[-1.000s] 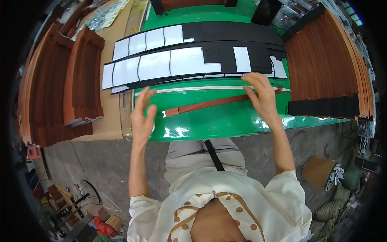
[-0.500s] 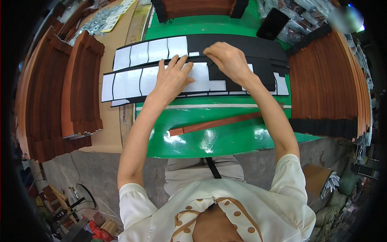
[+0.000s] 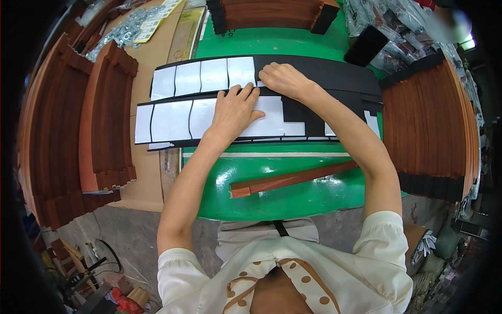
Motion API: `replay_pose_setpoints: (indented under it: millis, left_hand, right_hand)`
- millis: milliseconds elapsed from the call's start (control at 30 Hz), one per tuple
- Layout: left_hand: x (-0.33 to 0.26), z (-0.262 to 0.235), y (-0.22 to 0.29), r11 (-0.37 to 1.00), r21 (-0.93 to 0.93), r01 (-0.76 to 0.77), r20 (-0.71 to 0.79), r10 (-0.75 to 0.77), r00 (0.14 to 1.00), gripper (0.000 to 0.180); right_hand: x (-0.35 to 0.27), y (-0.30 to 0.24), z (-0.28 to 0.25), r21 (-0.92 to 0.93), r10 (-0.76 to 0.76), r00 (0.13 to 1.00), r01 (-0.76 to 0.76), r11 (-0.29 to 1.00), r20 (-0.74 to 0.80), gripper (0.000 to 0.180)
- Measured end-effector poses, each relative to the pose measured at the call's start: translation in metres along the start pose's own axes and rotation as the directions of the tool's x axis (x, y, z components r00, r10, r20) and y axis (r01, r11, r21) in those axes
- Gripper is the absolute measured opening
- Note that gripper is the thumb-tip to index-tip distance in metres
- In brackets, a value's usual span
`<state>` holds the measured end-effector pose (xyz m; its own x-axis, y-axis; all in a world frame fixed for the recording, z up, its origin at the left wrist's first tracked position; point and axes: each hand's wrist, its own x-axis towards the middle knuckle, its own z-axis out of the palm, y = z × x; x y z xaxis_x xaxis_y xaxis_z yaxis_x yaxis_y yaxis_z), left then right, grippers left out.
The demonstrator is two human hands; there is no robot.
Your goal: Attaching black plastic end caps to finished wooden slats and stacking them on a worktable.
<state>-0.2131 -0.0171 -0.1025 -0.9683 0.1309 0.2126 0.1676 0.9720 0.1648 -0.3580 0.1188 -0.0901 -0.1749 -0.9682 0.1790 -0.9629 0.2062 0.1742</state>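
Observation:
Two long black sheets with white backing panels lie across the green table [image 3: 293,196]. My left hand [image 3: 234,111] rests flat, fingers spread, on the near sheet [image 3: 172,120]. My right hand [image 3: 282,79] presses on the far sheet [image 3: 204,76], fingertips at the edge of its last white panel; whether it pinches anything I cannot tell. A long reddish wooden strip [image 3: 293,179] lies on the table nearer to me, untouched. A thin white strip [image 3: 266,155] lies along the near sheet's front edge.
Stacks of reddish-brown wooden strips stand at the left [image 3: 107,115], far left [image 3: 47,131], right [image 3: 426,125] and back [image 3: 272,13]. A black flat object [image 3: 366,44] and plastic bags [image 3: 397,15] sit at the back right. Concrete floor lies below the table's front edge.
Both hands left the wooden strip at the table's front and reached forward onto the black sheets; since half a second ago they shifted slightly and settled there.

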Motion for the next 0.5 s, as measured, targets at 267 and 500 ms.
replay_pose_setpoints:
  millis: [267,500]
  left_hand:
    - [-0.005,0.003,-0.002,0.998,-0.033,-0.048,-0.071,0.046,0.996,0.054]
    - [-0.030,-0.079,0.026,0.502,-0.837,0.219,-0.013,-0.417,0.909,0.027]
  right_hand:
    - [-0.002,0.003,-0.021,0.506,0.437,0.896,-0.344,0.791,-0.074,0.017]
    - [-0.035,-0.072,-0.103,0.599,0.469,0.878,-0.325,0.732,-0.097,0.008]
